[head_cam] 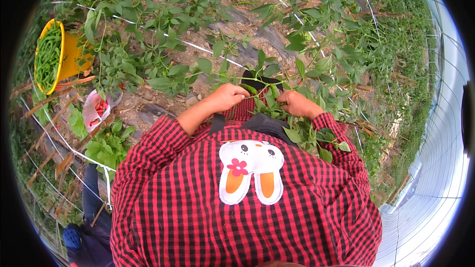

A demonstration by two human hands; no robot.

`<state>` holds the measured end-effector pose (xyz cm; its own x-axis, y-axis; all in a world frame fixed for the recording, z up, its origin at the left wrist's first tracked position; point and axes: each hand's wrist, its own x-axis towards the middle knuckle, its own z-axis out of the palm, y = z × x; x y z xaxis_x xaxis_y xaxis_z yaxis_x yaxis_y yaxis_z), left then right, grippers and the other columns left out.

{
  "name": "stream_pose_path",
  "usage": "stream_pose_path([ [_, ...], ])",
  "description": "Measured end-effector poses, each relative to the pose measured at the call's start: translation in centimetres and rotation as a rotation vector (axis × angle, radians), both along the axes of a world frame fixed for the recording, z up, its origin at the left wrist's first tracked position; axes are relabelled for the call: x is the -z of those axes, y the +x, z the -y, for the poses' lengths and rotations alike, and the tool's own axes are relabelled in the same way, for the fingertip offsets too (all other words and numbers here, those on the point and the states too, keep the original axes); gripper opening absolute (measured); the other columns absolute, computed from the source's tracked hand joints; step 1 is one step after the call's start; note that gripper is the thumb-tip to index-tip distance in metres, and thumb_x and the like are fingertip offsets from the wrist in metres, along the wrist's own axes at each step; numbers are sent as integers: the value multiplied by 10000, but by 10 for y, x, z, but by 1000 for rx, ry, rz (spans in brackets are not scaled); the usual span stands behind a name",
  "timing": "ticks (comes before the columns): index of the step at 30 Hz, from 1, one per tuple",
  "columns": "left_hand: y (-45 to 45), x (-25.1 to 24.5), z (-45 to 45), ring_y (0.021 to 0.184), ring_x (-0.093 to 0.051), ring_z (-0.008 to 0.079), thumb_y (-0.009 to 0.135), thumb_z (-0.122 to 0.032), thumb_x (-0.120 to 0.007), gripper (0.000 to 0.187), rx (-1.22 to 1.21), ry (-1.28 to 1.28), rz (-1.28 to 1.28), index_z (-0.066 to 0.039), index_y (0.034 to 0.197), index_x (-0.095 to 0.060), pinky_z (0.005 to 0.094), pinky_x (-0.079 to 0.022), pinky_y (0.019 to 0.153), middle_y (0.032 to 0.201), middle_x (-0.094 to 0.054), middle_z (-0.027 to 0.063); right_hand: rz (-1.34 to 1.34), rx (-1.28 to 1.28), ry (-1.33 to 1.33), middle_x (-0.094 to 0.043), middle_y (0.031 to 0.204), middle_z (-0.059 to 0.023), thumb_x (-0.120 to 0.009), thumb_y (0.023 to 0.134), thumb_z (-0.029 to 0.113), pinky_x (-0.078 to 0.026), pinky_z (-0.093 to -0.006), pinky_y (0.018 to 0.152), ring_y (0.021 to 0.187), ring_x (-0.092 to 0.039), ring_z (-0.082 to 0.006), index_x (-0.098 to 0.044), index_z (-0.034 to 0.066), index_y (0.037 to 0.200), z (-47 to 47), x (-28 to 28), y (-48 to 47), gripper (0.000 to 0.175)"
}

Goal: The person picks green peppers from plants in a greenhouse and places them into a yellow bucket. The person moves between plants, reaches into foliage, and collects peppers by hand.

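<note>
A green pepper plant (pixel 272 100) with leafy branches leans over my lap, in front of my checked red and black smock. My left hand (pixel 229 97) pinches a thin green stem of it between thumb and forefinger, beside a glossy curled green piece (pixel 248 89), either a pepper or a leaf. On the plant's other side, my right hand (pixel 296 103) is curled in among the leaves. Its fingertips are partly hidden, so what they grip cannot be made out. Another leafy branch (pixel 328 141) lies across my right sleeve.
At left a yellow bucket (pixel 76 57) full of long green peppers lies tilted. A plastic bag (pixel 89 109) with red peppers sits near wooden stakes (pixel 66 159). White strings (pixel 200 47) cross the rows. Another person (pixel 91 215) is at lower left; plastic greenhouse film (pixel 438 178) curves at right.
</note>
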<state>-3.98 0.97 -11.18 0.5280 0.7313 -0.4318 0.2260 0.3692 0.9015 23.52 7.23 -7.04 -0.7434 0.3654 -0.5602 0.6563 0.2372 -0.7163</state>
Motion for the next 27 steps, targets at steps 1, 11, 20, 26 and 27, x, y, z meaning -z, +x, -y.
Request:
stream_pose_path([
  [1, 25, 7, -14, 885, -608, 252, 805, -64, -514, 203, 34, 83, -10, -6, 969, -618, 343, -470, 795, 954, -642, 124, 54, 28, 24, -571, 738, -197, -564, 633, 38, -444, -428, 700, 770, -553, -359, -594, 5, 778, -5, -7, 9, 152],
  [11, 43, 67, -6, 1002, -548, 311, 706, -27, -555, 370, 221, 226, -282, -97, 1067, -591, 381, -446, 833, 1079, -583, 106, 0, 19, 1, -558, 682, -183, -608, 666, 82, -442, -410, 619, 670, -546, -363, -581, -4, 694, -25, -43, -15, 94],
  [20, 29, 68, -13, 866, -572, 256, 756, -125, -561, 189, 319, 98, -23, -51, 916, -629, 335, -439, 764, 918, -610, 109, 57, 219, -54, -609, 772, -174, -588, 722, 63, -467, -390, 657, 703, -587, -337, -598, -8, 836, -25, -30, -25, 134],
  [26, 28, 52, -36, 718, -573, 156, 784, -93, -547, 173, 173, -222, 62, -3, 913, -621, 283, -445, 694, 792, -627, 60, 23, 317, -265, -618, 761, -81, -489, 682, -26, -453, -277, 684, 729, -580, -166, -592, -11, 827, -50, -37, 0, 179],
  [27, 29, 47, -41, 711, -575, 151, 791, -87, -541, 169, 139, -310, 107, 5, 909, -621, 279, -445, 692, 794, -627, 57, -20, 337, -305, -613, 756, -64, -476, 677, -28, -443, -262, 694, 742, -568, -146, -591, -9, 821, -56, -39, 5, 185],
])
